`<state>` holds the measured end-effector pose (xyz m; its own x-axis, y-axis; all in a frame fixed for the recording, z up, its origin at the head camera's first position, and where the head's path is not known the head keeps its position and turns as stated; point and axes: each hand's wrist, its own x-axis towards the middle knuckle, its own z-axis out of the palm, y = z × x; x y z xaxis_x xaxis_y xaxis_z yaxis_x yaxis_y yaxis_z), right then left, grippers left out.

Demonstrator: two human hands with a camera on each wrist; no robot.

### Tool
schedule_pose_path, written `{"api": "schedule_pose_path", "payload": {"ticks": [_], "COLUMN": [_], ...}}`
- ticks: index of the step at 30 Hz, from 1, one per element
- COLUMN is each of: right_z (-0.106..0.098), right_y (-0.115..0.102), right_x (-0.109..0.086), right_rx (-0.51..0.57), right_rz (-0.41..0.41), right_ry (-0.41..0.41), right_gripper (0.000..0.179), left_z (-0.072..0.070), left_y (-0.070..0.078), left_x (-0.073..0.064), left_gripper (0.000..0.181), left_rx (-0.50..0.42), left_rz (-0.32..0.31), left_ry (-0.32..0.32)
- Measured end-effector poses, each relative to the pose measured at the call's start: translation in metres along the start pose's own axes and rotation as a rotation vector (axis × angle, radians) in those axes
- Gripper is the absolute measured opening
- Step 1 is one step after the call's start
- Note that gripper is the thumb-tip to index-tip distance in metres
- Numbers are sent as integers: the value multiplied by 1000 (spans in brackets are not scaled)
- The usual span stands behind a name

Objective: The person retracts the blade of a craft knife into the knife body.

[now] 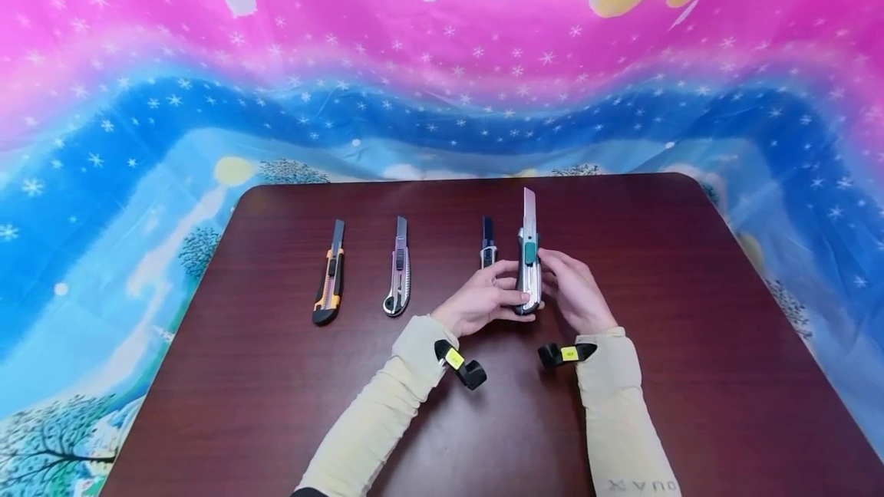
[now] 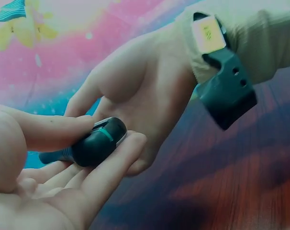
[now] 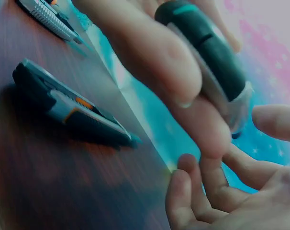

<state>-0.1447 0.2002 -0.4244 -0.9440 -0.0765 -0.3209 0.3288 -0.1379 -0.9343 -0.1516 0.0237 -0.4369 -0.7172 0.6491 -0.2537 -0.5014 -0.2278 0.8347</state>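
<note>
A utility knife (image 1: 529, 263) with a silver body, black grip and green slider stands raised over the table, its blade pointing away from me. My left hand (image 1: 483, 301) pinches its lower end between thumb and fingers; the left wrist view shows the knife's rounded dark end (image 2: 99, 146) in that grasp. On the other side is my right hand (image 1: 576, 290), close to the knife. Its thumb (image 3: 279, 122) and loosely bent fingers hold nothing in the right wrist view. Behind the left hand lies a dark-bladed utility knife (image 1: 487, 251), its lower part hidden in the head view.
Farther left on the brown table (image 1: 242, 405) lie an orange-and-black utility knife (image 1: 329, 282) and a silver utility knife (image 1: 398, 274), blades pointing away. A patterned pink and blue cloth (image 1: 442, 83) hangs behind the table. Each wrist wears a black camera mount.
</note>
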Motion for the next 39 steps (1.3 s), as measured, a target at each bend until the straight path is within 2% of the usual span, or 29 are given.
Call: {"api": "schedule_pose_path", "payload": {"ticks": [3, 6, 10, 14, 19, 26, 35, 39], "right_z": [7, 14, 21, 25, 31, 34, 35, 35], "right_y": [-3, -6, -9, -11, -11, -7, -7, -6], "right_x": [4, 9, 13, 16, 19, 23, 24, 23], "right_rx": [-74, -131, -164, -176, -220, -272, -263, -224], "right_rz": [7, 2, 6, 13, 24, 65, 107, 137], "right_ry": [-58, -105, -146, -168, -174, -133, -153, -169], "right_gripper": [56, 64, 65, 61, 58, 57, 63, 64], "left_z": [-3, -6, -10, -15, -20, -24, -22, -21], "left_y": [3, 6, 8, 10, 10, 7, 5, 6], "left_x": [-6, -13, -21, -27, -32, -35, -35, -35], "left_gripper": [59, 61, 63, 60, 50, 47, 51, 51], "left_rx": [-3, 0, 20, 37, 51, 20, -4, 2], "left_rz": [1, 4, 2, -13, -36, -68, -91, -101], "left_ry": [-8, 13, 39, 25, -9, -10, 4, 7]}}
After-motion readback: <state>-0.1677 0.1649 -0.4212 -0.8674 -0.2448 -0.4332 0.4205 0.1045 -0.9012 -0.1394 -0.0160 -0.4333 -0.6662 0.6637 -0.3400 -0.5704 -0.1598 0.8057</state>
